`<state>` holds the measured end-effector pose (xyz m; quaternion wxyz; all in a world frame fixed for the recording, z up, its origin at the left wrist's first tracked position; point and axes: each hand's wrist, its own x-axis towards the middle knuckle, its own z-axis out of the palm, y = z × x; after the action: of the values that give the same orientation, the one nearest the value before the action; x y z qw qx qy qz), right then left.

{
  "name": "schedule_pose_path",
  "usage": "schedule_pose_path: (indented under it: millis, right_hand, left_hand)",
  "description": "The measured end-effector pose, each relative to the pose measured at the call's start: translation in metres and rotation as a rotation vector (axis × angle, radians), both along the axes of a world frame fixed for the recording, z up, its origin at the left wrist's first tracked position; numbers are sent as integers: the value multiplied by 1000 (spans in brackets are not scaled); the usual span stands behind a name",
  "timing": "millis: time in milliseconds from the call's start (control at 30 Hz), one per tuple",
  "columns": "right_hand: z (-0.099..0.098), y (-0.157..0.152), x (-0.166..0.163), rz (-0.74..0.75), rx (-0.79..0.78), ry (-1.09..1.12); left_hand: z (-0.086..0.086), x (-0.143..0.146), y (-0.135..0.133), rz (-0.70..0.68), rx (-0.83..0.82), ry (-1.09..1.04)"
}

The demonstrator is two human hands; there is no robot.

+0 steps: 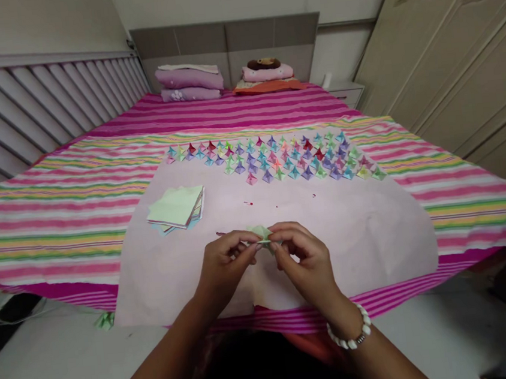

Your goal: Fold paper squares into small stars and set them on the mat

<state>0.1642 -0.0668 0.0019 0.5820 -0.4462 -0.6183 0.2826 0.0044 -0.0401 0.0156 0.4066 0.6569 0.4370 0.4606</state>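
Both of my hands meet over the near part of a pale pink sheet (365, 226) spread on the bed. My left hand (224, 262) and my right hand (298, 254) pinch a small folded piece of light green paper (261, 232) between their fingertips. A white bead bracelet (352, 333) circles my right wrist. To the left lies a stack of pastel paper squares (177, 208). Farther back, several small folded paper shapes (277, 158) in many colours stand in rows.
The bed carries a striped pink, green and yellow cover (48, 217). Pillows and folded bedding (190, 81) sit at the headboard. A slatted rail (23, 111) runs on the left, wardrobe doors (460, 53) on the right. One green paper shape (105, 319) lies at the bed's near left edge.
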Motion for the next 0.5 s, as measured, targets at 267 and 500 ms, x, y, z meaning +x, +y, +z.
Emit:
schedule_pose_path:
  millis: [267,500]
  right_hand:
    - [1,15,2,-133,210,-173]
    - [-2,23,6,-182,295,-247]
  left_hand:
    - [-6,10,15,-30,44,-118]
    - [-9,15,19,-124,-28,-233]
